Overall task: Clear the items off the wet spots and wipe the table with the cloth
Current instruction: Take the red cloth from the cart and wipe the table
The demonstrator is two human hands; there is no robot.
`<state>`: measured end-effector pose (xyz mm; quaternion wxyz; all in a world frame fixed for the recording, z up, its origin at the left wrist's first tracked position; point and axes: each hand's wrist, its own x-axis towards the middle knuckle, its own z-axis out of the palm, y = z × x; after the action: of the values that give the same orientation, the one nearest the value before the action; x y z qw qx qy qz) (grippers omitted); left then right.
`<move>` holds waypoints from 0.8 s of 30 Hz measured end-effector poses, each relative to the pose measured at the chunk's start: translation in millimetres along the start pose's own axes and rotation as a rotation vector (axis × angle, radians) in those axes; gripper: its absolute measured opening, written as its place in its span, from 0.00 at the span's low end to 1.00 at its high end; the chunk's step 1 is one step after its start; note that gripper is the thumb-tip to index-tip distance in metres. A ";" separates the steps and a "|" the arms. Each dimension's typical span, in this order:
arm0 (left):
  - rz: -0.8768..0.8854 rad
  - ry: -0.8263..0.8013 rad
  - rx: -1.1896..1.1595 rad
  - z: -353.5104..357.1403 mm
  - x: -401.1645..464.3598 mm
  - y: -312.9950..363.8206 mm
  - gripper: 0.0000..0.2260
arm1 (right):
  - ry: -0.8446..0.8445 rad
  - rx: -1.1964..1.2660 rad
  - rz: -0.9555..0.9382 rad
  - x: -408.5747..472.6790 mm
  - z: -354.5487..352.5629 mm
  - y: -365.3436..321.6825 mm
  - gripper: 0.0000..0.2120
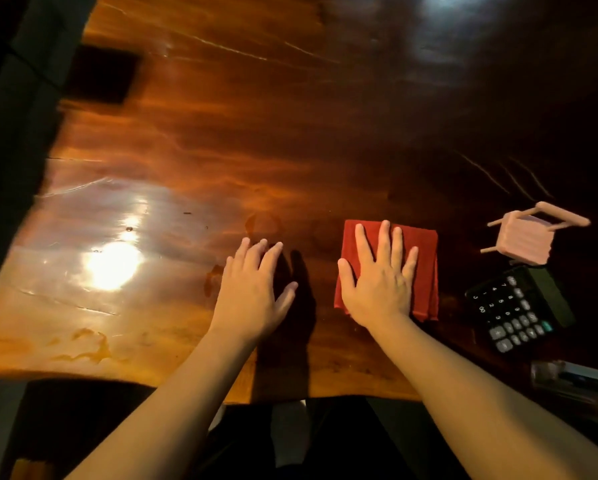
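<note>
A folded red cloth (425, 258) lies flat on the glossy wooden table (221, 150), right of centre near the front edge. My right hand (377, 282) presses flat on the cloth with fingers spread. My left hand (252, 289) hovers or rests palm down on the bare wood just left of the cloth, fingers apart, holding nothing. Wet marks show on the wood: a ring-shaped spot (263, 225) beyond my left fingers, a smear (212, 278) beside that hand, and streaks (89, 344) at the front left.
A small pink toy chair (526, 240) lies tipped over at the right. A black calculator (512, 310) sits just in front of it. A clear box-like item (574, 379) rests at the front right edge. A dark square (103, 74) lies at the back left.
</note>
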<state>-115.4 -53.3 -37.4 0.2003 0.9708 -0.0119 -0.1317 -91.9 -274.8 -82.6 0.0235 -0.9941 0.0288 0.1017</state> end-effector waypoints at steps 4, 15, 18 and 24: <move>-0.052 0.005 0.052 3.6 5.2 -26.7 0.37 | 0.026 -0.002 0.019 3.1 -1.1 -9.5 0.32; -0.248 -0.057 0.178 -1.9 -32.0 -88.0 0.66 | 0.055 -0.011 -0.077 22.5 -1.3 -61.2 0.31; -0.268 -0.075 0.172 -1.4 -47.2 -96.4 0.69 | 0.039 -0.018 -0.143 27.0 -2.3 -77.6 0.31; -0.285 -0.122 0.147 -1.0 -57.9 -100.7 0.72 | 0.022 -0.007 -0.256 30.1 -3.8 -116.3 0.31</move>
<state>-174.0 44.1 -61.5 0.1068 0.9649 0.1042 -0.2161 -54.4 -160.6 -80.2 0.0323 -0.9908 -0.0985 0.0871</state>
